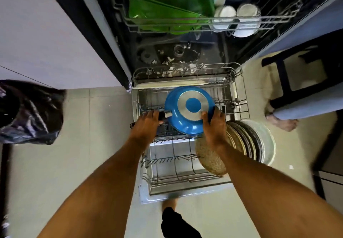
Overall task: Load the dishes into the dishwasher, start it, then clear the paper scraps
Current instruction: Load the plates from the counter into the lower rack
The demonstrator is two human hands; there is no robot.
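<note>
A blue frying pan [182,118] lies upside down over the pulled-out lower rack [239,96] of the open dishwasher. My left hand [146,124] grips its black handle at the left. My right hand [213,124] holds the pan's right rim, thumb on the silver base. Several plates [248,141] stand on edge in the rack's right side, a speckled tan one [207,156] nearest me. White paper scraps [172,70] litter the dishwasher floor behind the rack.
The upper rack [204,22] holds green boards [167,7] and white cups [246,14]. A black rubbish bag [27,111] sits on the floor at left. Another person's bare foot [282,122] and a dark stool [289,70] are at right. My own foot [169,203] is below the door.
</note>
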